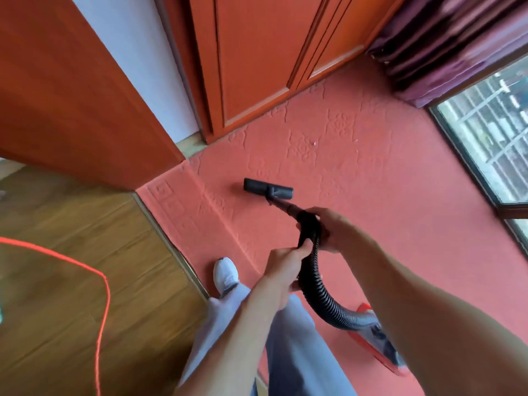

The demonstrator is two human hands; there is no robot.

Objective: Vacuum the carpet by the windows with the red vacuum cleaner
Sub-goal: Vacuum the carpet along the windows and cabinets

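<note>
1. Looking down from the head view, one sees a person standing on a salmon-red carpet (371,181) with a raised pattern, which lies along the window (491,144) at the right.
2. The right hand (333,230) grips the black handle at the upper end of the wand (287,206), with its fingers closed around it.
3. The left hand (285,267) is just below and holds the black ribbed hose (317,290). The thumb and the fingers are curled round it.
4. The black floor nozzle (268,189) lies flat on the carpet in front of the hands, near the carved border of the carpet.
5. The hose bends down and to the right to the body of the red vacuum cleaner (380,338). The body stands on the carpet and is partly hidden behind the right forearm.
6. Two small white bits (314,143) lie on the carpet beyond the nozzle, towards the reddish wooden cabinet doors (257,67).
7. A dark purple curtain (457,44) hangs in the upper right corner, above the window.
8. At the left there is a wooden floor (71,267), and a thin red cord (104,310) runs across it in a curve.
9. One white shoe (225,274) stands on the carpet next to the metal strip between carpet and wood. Pale trousers (285,352) show below the arms.
</note>
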